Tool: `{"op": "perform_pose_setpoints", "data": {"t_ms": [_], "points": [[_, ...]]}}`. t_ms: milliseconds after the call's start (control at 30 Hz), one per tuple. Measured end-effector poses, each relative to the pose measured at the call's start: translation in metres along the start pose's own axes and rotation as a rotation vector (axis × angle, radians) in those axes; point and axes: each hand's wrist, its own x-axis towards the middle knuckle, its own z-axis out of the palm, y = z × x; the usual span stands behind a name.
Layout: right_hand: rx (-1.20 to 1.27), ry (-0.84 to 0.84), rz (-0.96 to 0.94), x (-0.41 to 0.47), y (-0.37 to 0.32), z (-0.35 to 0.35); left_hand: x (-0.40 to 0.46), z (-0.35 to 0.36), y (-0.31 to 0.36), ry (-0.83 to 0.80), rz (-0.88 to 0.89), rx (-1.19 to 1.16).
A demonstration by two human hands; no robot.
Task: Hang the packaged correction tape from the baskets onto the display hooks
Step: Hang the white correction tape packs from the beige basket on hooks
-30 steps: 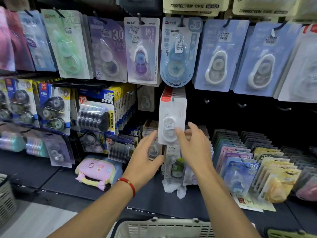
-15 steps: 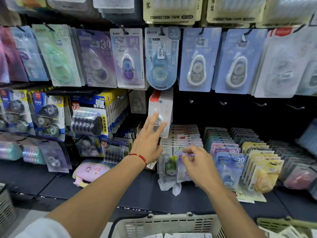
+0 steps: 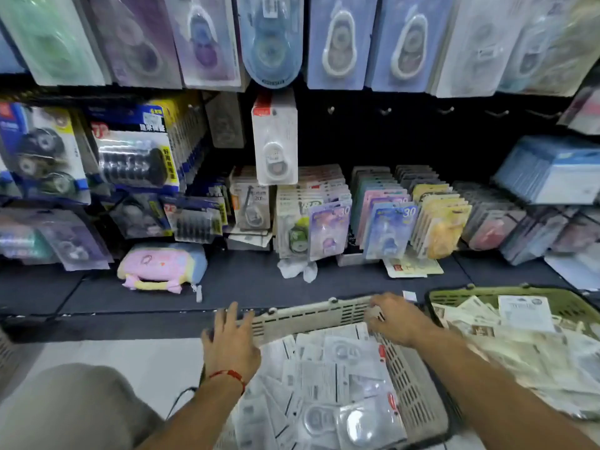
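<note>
A white basket in front of me holds several white correction tape packages. A green basket to its right holds more packages. My left hand hovers over the white basket's near-left rim with straight fingers and holds nothing. Over the basket's far right corner is my right hand, its fingers loosely bent and nothing visible in them. A stack of white packages with red tops hangs on a hook at the middle of the display. Several bare hooks stick out to its right.
Rows of coloured tape packs stand on the dark shelf, and larger packs hang in a row above. A pink pencil case lies on the shelf at left. My knee fills the lower left, next to another basket's edge.
Both hands have dropped from the hanging white package and the standing packs down to the white basket. The view has tilted downward, bringing both baskets into sight.
</note>
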Motion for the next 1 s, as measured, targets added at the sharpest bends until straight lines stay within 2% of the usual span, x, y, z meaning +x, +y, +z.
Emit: {"op": "perform_pose_setpoints", "data": {"t_ms": [133, 267, 400, 500, 700, 767, 867, 933, 1000], "points": [[-0.146, -0.109, 0.048, -0.007, 0.029, 0.063, -0.036, 0.041, -0.026, -0.077, -0.250, -0.109], [-0.164, 0.009, 0.104, -0.010, 0.036, 0.114, -0.035, 0.051, -0.041, -0.101, -0.214, -0.223], [-0.276, 0.161, 0.119, -0.021, 0.051, 0.139, -0.021, 0.055, -0.037, -0.070, -0.194, -0.179], [-0.220, 0.263, 0.144, -0.027, 0.065, 0.139, -0.012, 0.060, -0.016, -0.040, -0.200, -0.166], [-0.266, 0.273, 0.156, -0.029, 0.093, 0.138, 0.001, 0.072, 0.024, -0.020, -0.193, -0.127], [-0.270, 0.227, 0.034, -0.024, 0.092, 0.139, 0.003, 0.073, 0.025, -0.024, -0.200, -0.122], [-0.115, 0.019, -0.140, -0.007, 0.079, 0.143, 0.009, 0.074, 0.031, -0.029, -0.177, -0.120], [-0.018, -0.070, -0.145, 0.004, 0.065, 0.153, 0.013, 0.076, 0.033, -0.032, -0.160, -0.110], [-0.015, -0.061, -0.107, 0.008, 0.051, 0.163, 0.014, 0.080, 0.033, -0.035, -0.130, -0.089]]}}
